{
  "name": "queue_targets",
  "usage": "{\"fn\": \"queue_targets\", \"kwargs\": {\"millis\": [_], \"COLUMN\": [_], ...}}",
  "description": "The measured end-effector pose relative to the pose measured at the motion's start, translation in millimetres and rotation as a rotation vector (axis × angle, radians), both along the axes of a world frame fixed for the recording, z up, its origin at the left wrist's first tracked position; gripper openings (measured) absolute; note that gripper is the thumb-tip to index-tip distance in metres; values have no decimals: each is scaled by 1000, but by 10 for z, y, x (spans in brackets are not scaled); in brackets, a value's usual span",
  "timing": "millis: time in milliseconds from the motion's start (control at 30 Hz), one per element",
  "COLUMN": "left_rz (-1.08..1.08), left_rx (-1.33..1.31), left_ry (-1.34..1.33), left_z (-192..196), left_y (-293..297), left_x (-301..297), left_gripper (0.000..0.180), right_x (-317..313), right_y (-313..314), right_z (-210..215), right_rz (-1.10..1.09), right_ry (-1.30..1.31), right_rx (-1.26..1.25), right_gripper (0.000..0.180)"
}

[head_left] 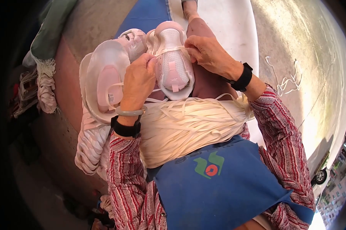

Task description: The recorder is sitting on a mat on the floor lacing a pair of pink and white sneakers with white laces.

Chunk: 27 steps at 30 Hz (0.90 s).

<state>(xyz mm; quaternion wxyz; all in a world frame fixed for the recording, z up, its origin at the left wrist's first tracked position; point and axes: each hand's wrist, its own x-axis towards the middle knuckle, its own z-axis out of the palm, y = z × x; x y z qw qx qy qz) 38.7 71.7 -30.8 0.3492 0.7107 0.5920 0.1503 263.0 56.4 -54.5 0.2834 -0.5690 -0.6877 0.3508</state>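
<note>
A pink and white shoe upper [174, 71] with a mesh top lies in front of me, its pink tongue toward my lap. A thin cream shoelace [169, 50] runs across it. My left hand [138, 80] pinches the lace at the upper's left side, thumb and fingers closed. On the right side, my right hand [209, 53] is also closed in a pinch on the lace. The fingertips partly hide the lace ends. Across my lap lies a thick bundle of cream laces [192, 119], just below the upper.
More pink and white uppers [107, 74] are stacked at the left, above a bundle of white laces [90, 143]. Other laces [46, 86] hang at the far left. Loose white laces [290, 80] lie on the floor at right. A blue apron [219, 184] covers my lap.
</note>
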Motion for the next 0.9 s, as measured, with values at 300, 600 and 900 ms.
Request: {"fn": "queue_targets", "kwargs": {"millis": [300, 600, 900], "left_rz": [-42, -25, 6], "left_rx": [95, 52, -62], "left_ry": [212, 96, -4], "left_z": [-44, -100, -144], "left_y": [128, 232, 291], "left_x": [61, 28, 11], "left_gripper": [25, 27, 26], "right_x": [-29, 2, -4], "right_y": [31, 108, 153], "right_z": [-71, -101, -109], "right_rz": [5, 47, 121], "right_ry": [7, 0, -29], "right_rx": [71, 161, 185], "right_gripper": [13, 16, 14]}}
